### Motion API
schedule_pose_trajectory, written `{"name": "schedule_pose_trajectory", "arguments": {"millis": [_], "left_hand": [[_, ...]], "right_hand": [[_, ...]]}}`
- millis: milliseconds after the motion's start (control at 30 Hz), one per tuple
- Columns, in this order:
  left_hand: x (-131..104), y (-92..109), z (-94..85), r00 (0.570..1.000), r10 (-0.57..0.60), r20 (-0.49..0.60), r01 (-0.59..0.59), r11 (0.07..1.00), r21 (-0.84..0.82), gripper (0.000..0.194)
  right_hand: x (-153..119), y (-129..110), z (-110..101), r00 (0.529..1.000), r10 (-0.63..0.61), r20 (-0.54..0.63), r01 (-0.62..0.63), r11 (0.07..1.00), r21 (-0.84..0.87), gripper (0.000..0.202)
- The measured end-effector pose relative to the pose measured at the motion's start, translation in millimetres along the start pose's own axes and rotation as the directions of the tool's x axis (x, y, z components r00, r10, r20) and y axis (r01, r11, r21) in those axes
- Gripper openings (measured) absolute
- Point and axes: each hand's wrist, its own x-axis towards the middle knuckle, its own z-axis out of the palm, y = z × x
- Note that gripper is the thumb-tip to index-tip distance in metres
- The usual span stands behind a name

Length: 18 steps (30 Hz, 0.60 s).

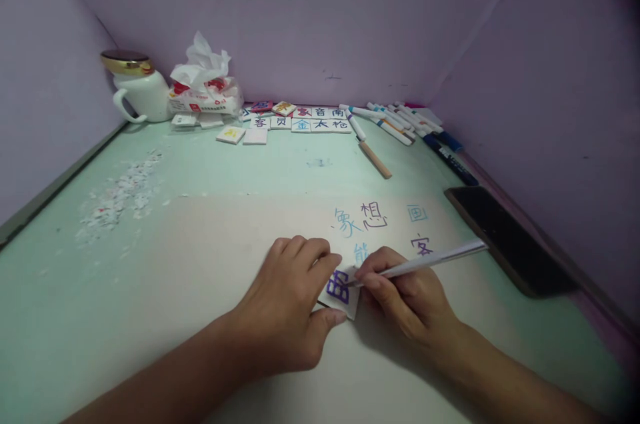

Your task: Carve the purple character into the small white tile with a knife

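A white square tile [352,305] with a purple character lies on the pale sheet [200,264], tilted a little. My left hand [295,304] grips the tile's left side between thumb and fingers. In my right hand [410,297] is a thin, pale, pen-like tool [435,259], whose tip meets the purple strokes on the tile. The right fingers are closed round the tool near its tip and rest by the tile's right edge. Blue and purple characters show on the sheet just beyond both hands.
A dark phone [505,237] lies at the right. Along the back stand a white mug [145,97] and a tissue pack [205,101], with several lettered tiles [320,124] and markers [395,121]. A wooden stick [375,159] lies nearer; white crumbs [123,194] are scattered left.
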Motion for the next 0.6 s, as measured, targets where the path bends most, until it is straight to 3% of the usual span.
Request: {"name": "schedule_pose_trajectory", "arguments": {"millis": [600], "left_hand": [[2.0,0.0,-1.9,1.0,-0.014,0.025,0.014,1.0,-0.009,0.033]], "right_hand": [[4.0,-4.2,1.9,0.989,-0.147,0.02,0.148,0.976,-0.158,0.019]]}}
